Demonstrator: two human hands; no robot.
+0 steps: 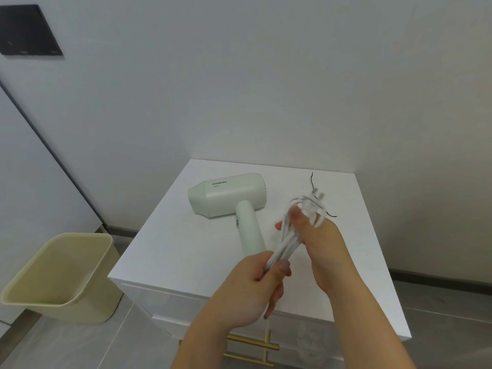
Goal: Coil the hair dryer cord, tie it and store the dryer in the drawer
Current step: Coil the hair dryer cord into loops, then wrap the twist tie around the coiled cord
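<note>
A pale green hair dryer (pixel 229 195) lies on its side on the white cabinet top (pixel 173 235), nozzle to the left, handle pointing toward me. Its white cord (pixel 283 249) is gathered into a bundle of several loops held above the cabinet. My left hand (pixel 253 288) grips the lower end of the bundle. My right hand (pixel 316 241) grips the upper end, where the white plug (pixel 315 199) sticks out past the fingers. A thin black tie (pixel 312 182) lies on the top just behind the plug.
The cabinet's drawer front with a gold bar handle (pixel 255 342) is below my arms and closed. A beige waste bin (pixel 61 278) stands on the floor to the left. White walls close in behind, and a dark panel (pixel 26 30) hangs at upper left.
</note>
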